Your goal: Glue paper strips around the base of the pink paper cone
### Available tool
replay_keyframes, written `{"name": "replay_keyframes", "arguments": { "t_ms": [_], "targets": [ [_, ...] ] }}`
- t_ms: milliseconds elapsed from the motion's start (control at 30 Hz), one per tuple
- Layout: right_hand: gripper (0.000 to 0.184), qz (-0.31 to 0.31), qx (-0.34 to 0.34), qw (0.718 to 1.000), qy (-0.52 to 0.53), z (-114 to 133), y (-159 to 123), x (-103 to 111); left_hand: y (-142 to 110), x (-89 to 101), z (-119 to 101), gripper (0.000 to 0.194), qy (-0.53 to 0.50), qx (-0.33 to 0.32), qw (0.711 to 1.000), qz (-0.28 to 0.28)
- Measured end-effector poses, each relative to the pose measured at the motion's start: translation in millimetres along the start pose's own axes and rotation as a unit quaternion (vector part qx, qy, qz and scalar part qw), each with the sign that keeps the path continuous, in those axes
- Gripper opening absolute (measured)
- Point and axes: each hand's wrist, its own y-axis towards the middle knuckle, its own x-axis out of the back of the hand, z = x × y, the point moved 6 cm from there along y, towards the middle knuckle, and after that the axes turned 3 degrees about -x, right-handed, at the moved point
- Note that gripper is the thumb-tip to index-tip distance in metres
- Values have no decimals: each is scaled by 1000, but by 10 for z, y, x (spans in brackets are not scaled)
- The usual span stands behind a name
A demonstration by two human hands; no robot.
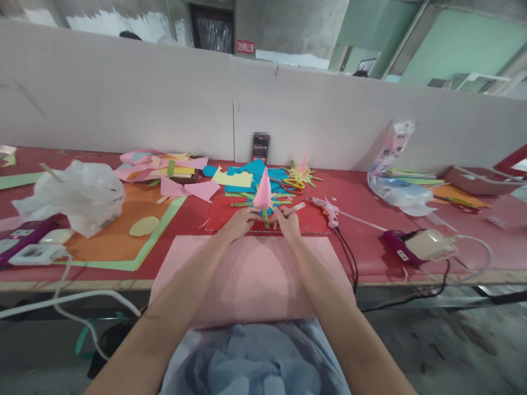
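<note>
A paper craft stands upright in front of me, with a pink paper cone point(263, 192) at its centre. Green paper strips point(266, 219) with dark marks and blue paper pieces spread out around the cone's base. My left hand point(242, 221) is closed at the craft's near left edge, fingertips on its base. On the near right edge, my right hand point(288, 220) pinches the base, and a small white piece point(298, 207) shows by its fingers. Exactly which strips the fingers grip is hidden. Beneath lies a red board point(218, 215) on the red-covered table.
A pink glue gun point(328, 210) with a black cord lies to the right. Scissors point(293, 185) and a similar cone craft point(303, 169) are behind. Pink sheet point(251, 274) lies nearest me. A plastic bag point(82, 192) and purple power strips point(401, 247) flank the work.
</note>
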Motion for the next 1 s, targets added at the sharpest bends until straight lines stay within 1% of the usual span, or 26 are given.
{"name": "replay_keyframes", "arguments": {
  "t_ms": [267, 600, 833, 933, 1000],
  "targets": [
    [35, -6, 5, 1000, -19, 11, 5, 15, 2, -8, 40, 45, -10, 13, 1000, 0],
    [29, 7, -23, 1000, -11, -8, -7, -12, 2, -6, 33, 45, -9, 15, 1000, 0],
    [30, -17, -1, 999, -32, 35, -15, 27, -5, -21, 53, 46, -10, 17, 1000, 0],
    [30, -15, 4, 999, -36, 26, -10, 22, -6, -15, 39, 45, -10, 16, 1000, 3],
    [30, -11, -4, 999, -34, 14, -7, 15, -7, -7, 28, 45, -9, 16, 1000, 5]
  ]
}}
